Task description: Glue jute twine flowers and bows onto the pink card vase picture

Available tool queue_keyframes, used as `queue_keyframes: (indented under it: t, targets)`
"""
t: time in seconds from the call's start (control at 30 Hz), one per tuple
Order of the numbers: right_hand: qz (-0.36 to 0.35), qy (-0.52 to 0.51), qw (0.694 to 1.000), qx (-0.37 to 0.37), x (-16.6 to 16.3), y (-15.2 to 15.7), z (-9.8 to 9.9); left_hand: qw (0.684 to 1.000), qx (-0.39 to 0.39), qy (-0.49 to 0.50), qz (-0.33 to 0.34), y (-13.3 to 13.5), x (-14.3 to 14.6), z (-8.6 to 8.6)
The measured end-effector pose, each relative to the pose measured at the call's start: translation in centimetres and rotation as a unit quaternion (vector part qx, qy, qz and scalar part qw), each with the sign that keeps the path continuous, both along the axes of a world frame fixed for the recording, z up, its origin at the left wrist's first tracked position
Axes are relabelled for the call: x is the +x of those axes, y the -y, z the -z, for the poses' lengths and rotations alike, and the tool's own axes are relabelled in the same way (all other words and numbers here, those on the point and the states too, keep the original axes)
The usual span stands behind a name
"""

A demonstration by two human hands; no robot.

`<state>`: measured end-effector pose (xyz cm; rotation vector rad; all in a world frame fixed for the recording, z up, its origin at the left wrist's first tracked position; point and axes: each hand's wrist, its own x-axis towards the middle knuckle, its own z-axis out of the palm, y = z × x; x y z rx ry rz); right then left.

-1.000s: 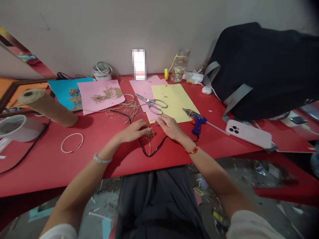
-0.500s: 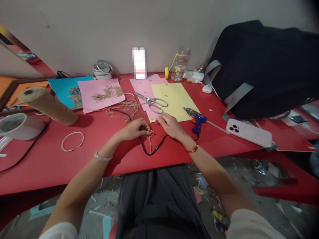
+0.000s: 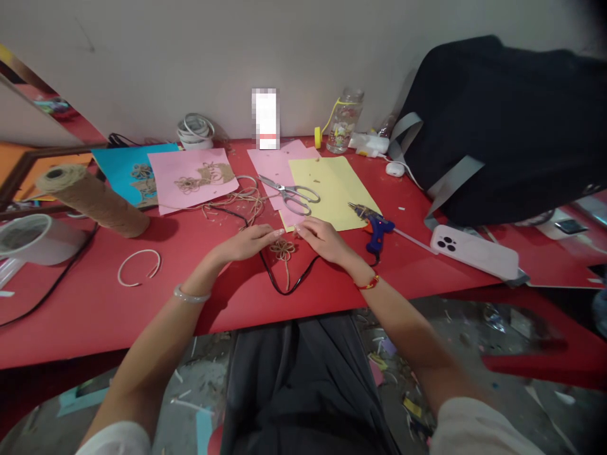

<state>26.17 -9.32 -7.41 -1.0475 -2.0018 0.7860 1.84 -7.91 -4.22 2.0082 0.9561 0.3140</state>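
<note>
A small flower of looped brown twine [image 3: 283, 250] lies on the red table, its tail of twine pointing towards me. My left hand [image 3: 251, 243] is just left of it, palm down, fingers stretched out over its upper left edge and holding nothing. On the other side, my right hand [image 3: 327, 241] has its fingers bent together near the flower's upper right; what is between the fingertips, if anything, is hidden. Beyond the hands, metal scissors [image 3: 296, 196] lie partly spread on the paper. A blue hot glue gun [image 3: 377, 234] rests right of my right hand.
A twine spool [image 3: 95, 202] and a tape roll [image 3: 40, 240] are at left. Twine pieces lie on pink paper [image 3: 165, 196]; yellow paper [image 3: 336, 189] lies centre. A black cord [image 3: 279, 289] loops below the flower. A bottle [image 3: 345, 123], phone [image 3: 474, 251] and dark bag [image 3: 502, 133] are at right.
My left hand has let go of the twine flower and straightened its fingers, moving slightly up and left. The flower now lies uncovered. My right hand has barely moved.
</note>
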Motion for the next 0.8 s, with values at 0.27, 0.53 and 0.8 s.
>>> queue_keyframes:
  t: [0.27, 0.53, 0.8]
  targets:
    - [-0.011, 0.009, 1.0, -0.017, -0.1, 0.2, -0.3, 0.995, 0.096, -0.027, -0.017, 0.3, 1.3, 1.5]
    - [-0.012, 0.014, 1.0, -0.007, -0.1, 0.1, -0.2, 0.997, 0.077, -0.006, 0.016, -0.4, 0.9, 2.1]
    - [-0.009, 0.016, 1.0, -0.011, 0.0, 0.2, -0.2, 0.999, 0.013, 0.029, 0.033, -0.9, 0.0, 1.7]
